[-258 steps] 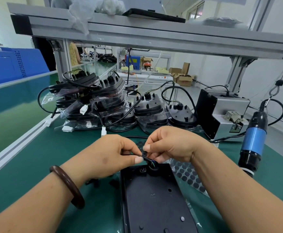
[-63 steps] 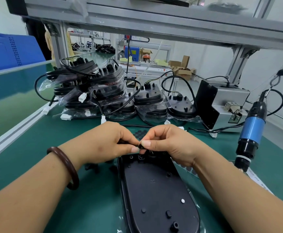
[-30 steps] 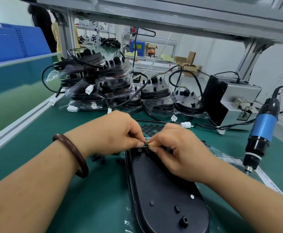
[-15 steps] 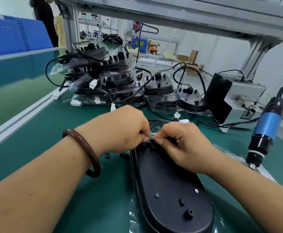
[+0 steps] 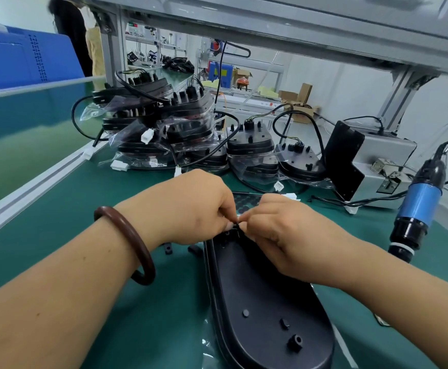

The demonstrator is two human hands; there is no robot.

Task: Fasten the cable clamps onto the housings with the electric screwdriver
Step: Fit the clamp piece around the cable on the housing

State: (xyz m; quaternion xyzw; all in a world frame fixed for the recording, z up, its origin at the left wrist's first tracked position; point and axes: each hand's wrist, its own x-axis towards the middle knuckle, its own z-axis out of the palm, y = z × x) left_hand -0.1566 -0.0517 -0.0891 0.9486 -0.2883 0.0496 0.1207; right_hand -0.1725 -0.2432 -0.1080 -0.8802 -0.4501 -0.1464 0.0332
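Your left hand and right hand both pinch the tiny cable clamp at the far end of the housing on the worktop. It is probably light, stiff and easy to drop, so hold it by its edges.

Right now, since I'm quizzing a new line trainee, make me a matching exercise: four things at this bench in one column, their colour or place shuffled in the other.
Things
1 electric screwdriver
2 bracelet
3 housing being worked on
4 stacked housings

Colour or place
A in clear bags at the back
B brown, round a wrist
C blue body, hanging at the right
D flat on the green mat, nearest the camera

Pairs: 1-C, 2-B, 3-D, 4-A
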